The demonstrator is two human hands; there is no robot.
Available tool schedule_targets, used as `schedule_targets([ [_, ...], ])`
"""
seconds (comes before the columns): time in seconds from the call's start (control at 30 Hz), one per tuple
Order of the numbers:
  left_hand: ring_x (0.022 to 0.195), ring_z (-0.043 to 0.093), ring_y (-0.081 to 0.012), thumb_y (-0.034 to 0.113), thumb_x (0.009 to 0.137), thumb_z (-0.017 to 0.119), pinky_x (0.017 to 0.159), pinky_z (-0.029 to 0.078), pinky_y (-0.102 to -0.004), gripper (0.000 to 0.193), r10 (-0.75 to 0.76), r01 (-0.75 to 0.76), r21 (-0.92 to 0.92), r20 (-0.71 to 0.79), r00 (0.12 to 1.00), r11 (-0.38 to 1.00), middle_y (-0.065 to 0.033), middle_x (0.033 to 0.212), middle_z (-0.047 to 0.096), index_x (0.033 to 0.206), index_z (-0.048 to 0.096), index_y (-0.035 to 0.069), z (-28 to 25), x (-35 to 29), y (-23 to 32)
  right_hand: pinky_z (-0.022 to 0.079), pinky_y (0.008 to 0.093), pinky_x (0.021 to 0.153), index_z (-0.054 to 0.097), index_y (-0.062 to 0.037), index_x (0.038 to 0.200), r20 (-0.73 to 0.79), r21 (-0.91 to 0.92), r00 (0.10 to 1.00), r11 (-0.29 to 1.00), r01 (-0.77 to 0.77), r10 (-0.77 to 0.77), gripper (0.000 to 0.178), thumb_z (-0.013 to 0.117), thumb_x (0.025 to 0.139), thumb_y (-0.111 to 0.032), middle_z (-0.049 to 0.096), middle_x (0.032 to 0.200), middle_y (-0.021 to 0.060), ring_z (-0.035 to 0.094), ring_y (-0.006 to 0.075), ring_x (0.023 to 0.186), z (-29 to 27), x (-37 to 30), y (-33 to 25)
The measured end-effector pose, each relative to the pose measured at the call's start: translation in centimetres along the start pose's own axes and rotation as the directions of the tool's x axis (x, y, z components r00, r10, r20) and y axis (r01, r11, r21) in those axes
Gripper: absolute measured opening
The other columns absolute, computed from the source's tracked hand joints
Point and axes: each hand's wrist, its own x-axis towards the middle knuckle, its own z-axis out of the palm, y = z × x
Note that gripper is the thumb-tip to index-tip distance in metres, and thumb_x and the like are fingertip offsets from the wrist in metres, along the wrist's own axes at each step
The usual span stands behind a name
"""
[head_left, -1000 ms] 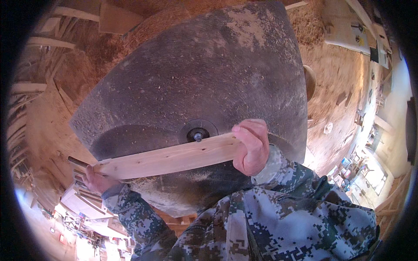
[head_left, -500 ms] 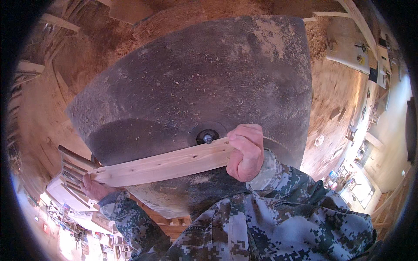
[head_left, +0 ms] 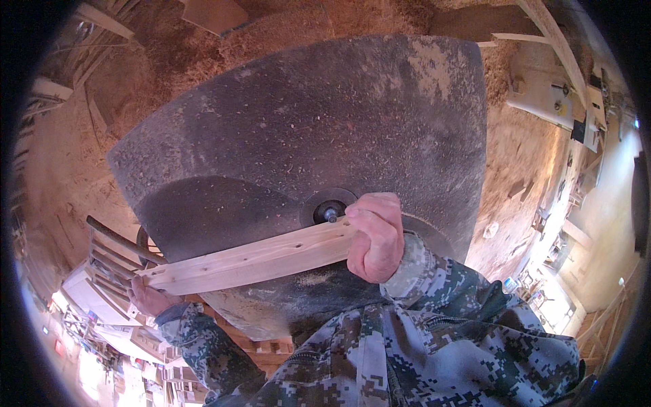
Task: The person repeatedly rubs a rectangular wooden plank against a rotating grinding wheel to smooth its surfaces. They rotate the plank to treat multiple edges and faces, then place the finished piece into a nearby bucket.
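A long pale wooden board [head_left: 254,262] with several small dark holes slants across the near part of a dark machine table [head_left: 325,115]. My left hand [head_left: 150,296] is closed round its left end, out past the table's edge. At the other end my right hand [head_left: 376,237] grips the board, fingers curled under and thumb side up. Just beyond the board, close to my right hand, a metal spindle [head_left: 330,214] stands in a round recess in the table. The board's far edge lies beside the spindle; whether they touch I cannot tell.
Sawdust and chips [head_left: 434,68] are scattered over the table. A slatted wooden frame [head_left: 112,247] stands by its left side. Planks [head_left: 556,47] lie at the far right, and more timber [head_left: 88,41] at the far left. Sawdust covers the floor [head_left: 522,163].
The view has shifted slightly. Against the spindle, the board and both hands have moved a little to the left; both hands keep their grip.
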Motion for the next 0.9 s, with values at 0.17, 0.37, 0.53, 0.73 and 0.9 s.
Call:
schedule_targets([
  [0.17, 0.116, 0.066, -0.0343, 0.026, 0.1, 0.064, 0.1, 0.056, -0.0436, 0.041, -0.273, 0.26, -0.28, -0.01, 0.962, 0.924, -0.0246, 0.132, 0.062, 0.132, 0.065, 0.0, -0.4, -0.5, 0.8, 0.056, 0.0497, 0.084, 0.055, -0.0022, 0.129, -0.013, 0.005, 1.0, 1.0, 0.007, -0.007, 0.063, 0.062, 0.07, 0.017, 0.061, 0.116, 0.018, 0.066, 0.0362, 0.097, 0.1, 0.1, 0.0],
  [0.37, 0.113, 0.065, -0.0336, 0.035, 0.096, 0.067, 0.097, 0.055, -0.045, 0.061, -0.186, 0.18, -0.171, -0.02, 0.982, 0.969, -0.0223, 0.126, 0.063, 0.139, 0.058, -0.006, -0.3, -0.2, -1.1, 0.056, 0.0502, 0.085, 0.054, -0.0021, 0.13, 0.01, 0.035, 1.0, 0.999, 0.001, -0.001, 0.063, 0.062, 0.071, 0.017, 0.061, 0.115, 0.0182, 0.066, 0.0367, 0.098, -0.2, 0.0, 0.2],
  [0.53, 0.116, 0.065, -0.0338, 0.034, 0.096, 0.065, 0.101, 0.054, -0.0451, 0.055, -0.073, 0.073, -0.136, 0.009, 0.997, 0.988, -0.0202, 0.125, 0.065, 0.137, 0.06, -0.003, -0.2, -0.3, -3.3, 0.055, 0.0509, 0.086, 0.054, -0.0023, 0.13, 0.054, 0.032, 0.999, 0.999, 0.001, -0.002, 0.063, 0.06, 0.071, 0.018, 0.061, 0.115, 0.0193, 0.065, 0.0378, 0.098, -0.4, 0.0, 0.4],
  [0.73, 0.111, 0.063, -0.0427, 0.008, 0.089, 0.063, 0.101, 0.053, -0.0464, 0.03, 0.404, -0.494, 0.516, 0.284, 0.87, 0.7, -0.0196, 0.117, 0.066, 0.118, 0.07, 0.002, -1.2, -1.9, -2.1, 0.054, 0.0498, 0.089, 0.053, -0.0008, 0.129, 0.018, -0.003, 0.999, 0.999, -0.049, 0.049, 0.061, 0.054, 0.072, 0.02, 0.061, 0.115, 0.0215, 0.064, 0.0398, 0.098, -0.1, -0.7, 0.5],
  [0.9, 0.098, 0.066, -0.0355, 0.014, 0.088, 0.067, 0.09, 0.056, -0.0462, 0.026, 0.439, -0.427, 0.311, 0.034, 0.898, 0.849, -0.0159, 0.109, 0.064, 0.113, 0.067, 0.006, 0.6, -3.4, 1.4, 0.053, 0.0492, 0.09, 0.053, -0.0004, 0.129, 0.035, 0.023, 0.994, 0.994, -0.107, 0.106, 0.055, 0.057, 0.077, 0.019, 0.06, 0.114, 0.0223, 0.063, 0.0387, 0.1, -0.7, -2.7, 0.0],
])
